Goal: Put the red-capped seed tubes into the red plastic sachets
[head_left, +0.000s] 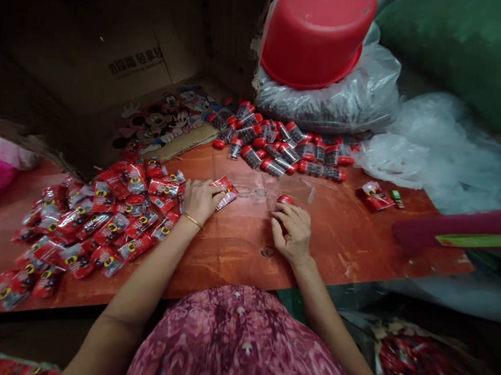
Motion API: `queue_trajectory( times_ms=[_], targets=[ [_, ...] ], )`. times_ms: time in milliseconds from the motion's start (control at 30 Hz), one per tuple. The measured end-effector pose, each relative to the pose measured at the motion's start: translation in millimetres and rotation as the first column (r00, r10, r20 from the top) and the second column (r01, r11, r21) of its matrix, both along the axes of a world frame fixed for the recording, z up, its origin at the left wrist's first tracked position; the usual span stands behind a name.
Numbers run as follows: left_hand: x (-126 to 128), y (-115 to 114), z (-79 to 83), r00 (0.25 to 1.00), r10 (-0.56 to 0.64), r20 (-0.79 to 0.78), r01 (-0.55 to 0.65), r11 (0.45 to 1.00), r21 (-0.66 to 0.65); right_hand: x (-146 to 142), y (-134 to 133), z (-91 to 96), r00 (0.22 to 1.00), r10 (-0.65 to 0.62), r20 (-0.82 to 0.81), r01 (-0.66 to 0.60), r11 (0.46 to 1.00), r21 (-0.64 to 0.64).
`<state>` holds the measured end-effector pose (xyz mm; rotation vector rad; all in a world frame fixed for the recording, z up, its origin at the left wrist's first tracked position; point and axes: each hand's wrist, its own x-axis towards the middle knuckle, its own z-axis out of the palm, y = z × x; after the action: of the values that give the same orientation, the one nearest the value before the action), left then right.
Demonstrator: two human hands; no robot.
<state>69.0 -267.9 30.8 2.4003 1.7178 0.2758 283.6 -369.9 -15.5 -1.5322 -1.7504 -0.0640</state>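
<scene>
My left hand (201, 200), with a gold bangle at its wrist, is closed on the edge of a small red printed packet (227, 192). It lies beside the right side of a heap of filled red packets (113, 223). To the right, my right hand (292, 232) has its fingers curled around a small container with a red cap (285, 200). Only that red end shows above the fingers; the rest is hidden. Beyond both hands lies a pile of clear tubes with red caps and dark contents (275, 149).
A cardboard box (158, 36) lies open-sided at the back left. Behind the tubes, an upturned red basin (318, 37) rests on a filled plastic bag (326, 107). A red packet (376, 196) and small green item (397, 199) lie right, near a magenta bar (429, 227).
</scene>
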Motion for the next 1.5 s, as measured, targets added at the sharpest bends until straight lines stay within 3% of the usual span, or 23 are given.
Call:
queue_trajectory(
  times_ms=[200, 533, 733, 833, 933, 1033, 1100, 1200, 1267, 1333, 1400, 1500],
  targets=[
    [0.4, 0.5, -4.9, 0.993, 0.038, 0.112, -0.039, 0.999, 0.01, -6.0, -0.5, 2.3, 1.0, -0.021, 0.006, 0.021, 0.999, 0.025],
    [37.2, -13.9, -25.6, 0.952, 0.067, 0.298, -0.087, 0.995, 0.054, -29.0, 7.5, 8.9, 0.999, 0.046, -0.015, -0.046, 0.999, -0.011],
    [31.9, -7.0, -23.3, 0.93, 0.107, 0.352, -0.118, 0.993, 0.011, -33.7, 16.9, 19.4, 0.995, 0.043, -0.087, -0.045, 0.999, -0.014],
    [27.2, -9.4, -13.9, 0.896, 0.141, 0.421, -0.177, 0.983, 0.046, -40.7, 19.5, 24.4, 0.976, -0.003, -0.217, -0.009, 0.998, -0.055],
    [26.9, -17.1, 0.5, 0.872, 0.138, 0.47, -0.205, 0.974, 0.096, -52.7, 27.6, 27.3, 0.872, -0.039, -0.487, -0.063, 0.98, -0.19],
    [29.6, -27.0, 12.2, 0.846, 0.105, 0.522, -0.182, 0.978, 0.099, -65.6, 39.3, 30.0, 0.665, -0.039, -0.746, -0.207, 0.95, -0.235],
    [30.5, -33.8, 15.9, 0.781, 0.108, 0.615, -0.193, 0.978, 0.073, -71.7, 44.5, 32.1, 0.598, -0.024, -0.801, -0.242, 0.948, -0.209],
    [28.7, -45.0, 17.6, 0.516, 0.252, 0.819, -0.176, 0.966, -0.186, -75.1, 43.8, 34.7, 0.626, -0.035, -0.779, -0.18, 0.966, -0.188],
    [26.9, -53.6, 18.5, 0.34, 0.45, 0.826, -0.021, 0.882, -0.471, -74.9, 38.9, 35.1, 0.654, -0.05, -0.755, -0.128, 0.976, -0.176],
    [27.0, -61.5, 20.2, 0.255, 0.622, 0.74, 0.151, 0.731, -0.666, -74.3, 32.6, 34.2, 0.672, -0.036, -0.739, -0.122, 0.98, -0.159],
    [30.0, -66.8, 22.0, 0.149, 0.714, 0.684, 0.224, 0.649, -0.727, -74.5, 26.7, 32.5, 0.68, -0.008, -0.734, -0.15, 0.978, -0.149],
    [38.3, -68.4, 23.1, -0.069, 0.725, 0.686, 0.22, 0.681, -0.698, -76.2, 20.2, 29.4, 0.673, 0.013, -0.74, -0.191, 0.969, -0.157]
  ],
)
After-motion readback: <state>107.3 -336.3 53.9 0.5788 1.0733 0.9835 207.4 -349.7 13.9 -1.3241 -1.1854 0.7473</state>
